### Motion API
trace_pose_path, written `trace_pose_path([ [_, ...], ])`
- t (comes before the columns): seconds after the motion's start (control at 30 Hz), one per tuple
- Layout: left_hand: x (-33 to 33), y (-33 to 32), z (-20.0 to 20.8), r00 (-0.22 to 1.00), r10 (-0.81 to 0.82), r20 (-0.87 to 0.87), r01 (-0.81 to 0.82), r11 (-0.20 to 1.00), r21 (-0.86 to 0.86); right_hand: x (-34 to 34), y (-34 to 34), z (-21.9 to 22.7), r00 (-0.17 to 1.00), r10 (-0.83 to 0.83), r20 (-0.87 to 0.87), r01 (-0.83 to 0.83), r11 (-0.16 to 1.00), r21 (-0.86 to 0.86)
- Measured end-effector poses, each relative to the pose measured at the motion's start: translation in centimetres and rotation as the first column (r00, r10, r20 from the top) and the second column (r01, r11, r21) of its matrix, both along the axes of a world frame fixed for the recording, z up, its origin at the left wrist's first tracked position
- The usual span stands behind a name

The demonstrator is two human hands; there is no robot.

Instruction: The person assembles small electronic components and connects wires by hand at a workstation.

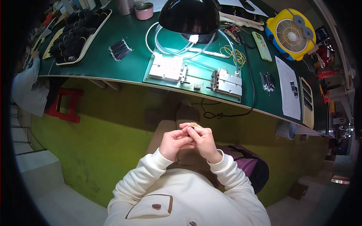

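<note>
My left hand [173,145] and my right hand [204,143] meet above my lap, in front of the bench edge. Fingers of both are pinched together at the tips. A tiny dark spot shows between them, too small to name. A tan wrap [194,124] covers one fingertip. Beyond my hands, on the green bench [132,67], a base plate carries a left metal clamp block [166,68] and a right metal clamp block [229,83]. Both have clear hoses leading to them.
A black lamp [189,17] lights the clamps. Bundles of thin black parts lie left [120,49] and right [267,81]. A tray of black bundles [85,51] stands far left. A yellow fan [292,34] and a phone [261,46] are right; a red stool [68,105] is left.
</note>
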State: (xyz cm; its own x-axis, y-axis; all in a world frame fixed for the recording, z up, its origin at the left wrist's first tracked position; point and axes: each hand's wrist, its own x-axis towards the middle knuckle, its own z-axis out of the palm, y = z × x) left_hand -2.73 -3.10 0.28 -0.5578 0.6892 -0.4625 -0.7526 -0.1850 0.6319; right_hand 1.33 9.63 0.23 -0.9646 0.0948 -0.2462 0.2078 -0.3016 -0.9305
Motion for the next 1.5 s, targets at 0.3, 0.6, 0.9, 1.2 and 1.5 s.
trace_pose_path([
  [0.3,-3.2,1.5,0.3,0.978,0.168,-0.126,-0.162,0.985,0.062,-3.9,0.7,2.0,0.965,-0.151,-0.216,0.211,0.933,0.29],
  [0.6,-5.3,3.0,0.7,0.974,0.226,-0.024,-0.214,0.948,0.235,-6.1,1.6,3.9,0.963,-0.23,-0.138,0.255,0.946,0.202],
  [0.9,-6.4,4.8,1.0,0.962,0.272,-0.023,-0.26,0.939,0.225,-7.7,2.3,4.2,0.932,-0.345,-0.111,0.361,0.908,0.214],
  [1.2,-7.0,4.8,1.5,0.974,0.225,-0.025,-0.214,0.952,0.219,-7.8,2.2,4.1,0.921,-0.383,-0.074,0.389,0.912,0.128],
  [1.5,-7.2,4.6,1.5,0.982,0.188,-0.004,-0.183,0.958,0.22,-7.8,2.2,3.9,0.919,-0.387,-0.072,0.392,0.917,0.076],
])
